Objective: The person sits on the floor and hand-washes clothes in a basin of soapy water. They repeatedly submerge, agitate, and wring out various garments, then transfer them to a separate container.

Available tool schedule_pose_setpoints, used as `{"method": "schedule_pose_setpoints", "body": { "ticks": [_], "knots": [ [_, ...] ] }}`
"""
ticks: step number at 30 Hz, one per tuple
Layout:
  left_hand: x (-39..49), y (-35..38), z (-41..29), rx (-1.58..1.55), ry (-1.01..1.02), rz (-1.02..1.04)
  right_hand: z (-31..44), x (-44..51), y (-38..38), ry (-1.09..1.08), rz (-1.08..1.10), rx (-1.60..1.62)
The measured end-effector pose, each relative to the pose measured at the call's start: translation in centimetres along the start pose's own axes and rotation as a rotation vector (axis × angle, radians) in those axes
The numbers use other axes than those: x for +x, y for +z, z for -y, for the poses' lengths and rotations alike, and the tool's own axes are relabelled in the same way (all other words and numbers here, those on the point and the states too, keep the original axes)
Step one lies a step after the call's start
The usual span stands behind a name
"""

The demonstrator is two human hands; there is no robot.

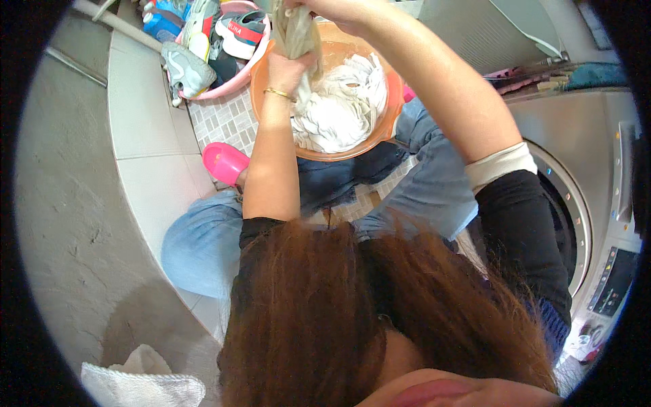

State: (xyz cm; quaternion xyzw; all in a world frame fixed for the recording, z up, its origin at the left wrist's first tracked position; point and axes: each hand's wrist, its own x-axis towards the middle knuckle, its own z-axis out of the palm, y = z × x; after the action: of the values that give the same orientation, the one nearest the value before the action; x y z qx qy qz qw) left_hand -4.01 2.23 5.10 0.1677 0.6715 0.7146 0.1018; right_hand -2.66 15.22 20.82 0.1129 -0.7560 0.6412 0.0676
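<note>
A wet, off-white cloth [296, 33] hangs over an orange plastic basin [330, 155]. My left hand [290, 71], with a gold bracelet at the wrist, is closed around the lower part of that cloth. Higher up, at the top edge of the view, my right hand [330, 11] grips the cloth's upper part; some of its fingers are cut off by the frame. White wet laundry [346, 114] lies bunched inside the basin, below and to the right of my left hand. The cloth's lower end hangs down to this laundry.
Left of the orange basin, a pink basin [231, 86] holds several shoes, with a grey sneaker [188, 71] at its rim. Blue bottles [161, 25] stand behind. A front-loading washing machine [564, 117] is at right. A white towel [142, 386] shows at lower left.
</note>
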Motion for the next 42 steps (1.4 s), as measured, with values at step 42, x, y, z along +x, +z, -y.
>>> {"method": "schedule_pose_setpoints", "body": {
  "ticks": [42],
  "knots": [
    [-4.1, -0.6, 9.1, -0.913, -0.526, -0.245, -17.5, -12.8, 3.1, 0.615, -0.472, 0.103]
  ]
}}
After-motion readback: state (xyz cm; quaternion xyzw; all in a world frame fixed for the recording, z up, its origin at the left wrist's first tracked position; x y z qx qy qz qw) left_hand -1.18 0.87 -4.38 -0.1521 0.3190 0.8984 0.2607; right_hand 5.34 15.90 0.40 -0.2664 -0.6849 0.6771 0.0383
